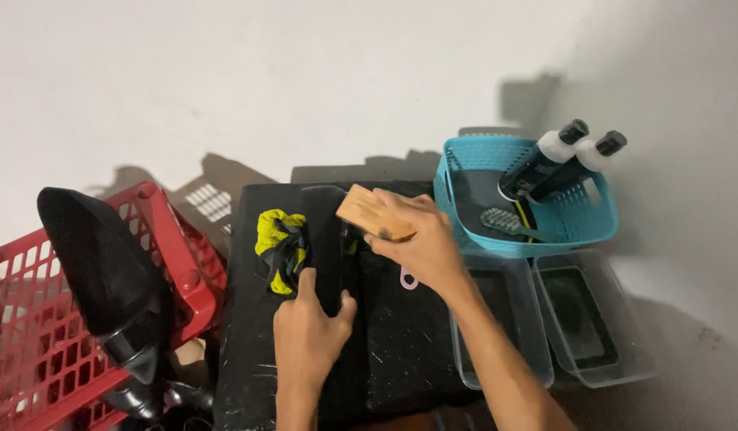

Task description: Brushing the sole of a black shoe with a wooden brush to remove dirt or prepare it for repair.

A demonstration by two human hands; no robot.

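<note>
Pressing a wooden brush [374, 212] against a black shoe [327, 239] on the black mat [401, 343], my right hand [421, 243] curls around the brush while my left hand [309, 327] grips the shoe; yellow cloth [273, 231] beside it, teal basket [464, 215] right, red basket [33, 319] left.

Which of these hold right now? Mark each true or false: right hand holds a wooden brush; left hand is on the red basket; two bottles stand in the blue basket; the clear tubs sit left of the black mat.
1. The right hand holds a wooden brush: true.
2. The left hand is on the red basket: false, it presses the black shoe on the black mat.
3. Two bottles stand in the blue basket: true, leaning.
4. The clear tubs sit left of the mat: false, right of it.
</note>
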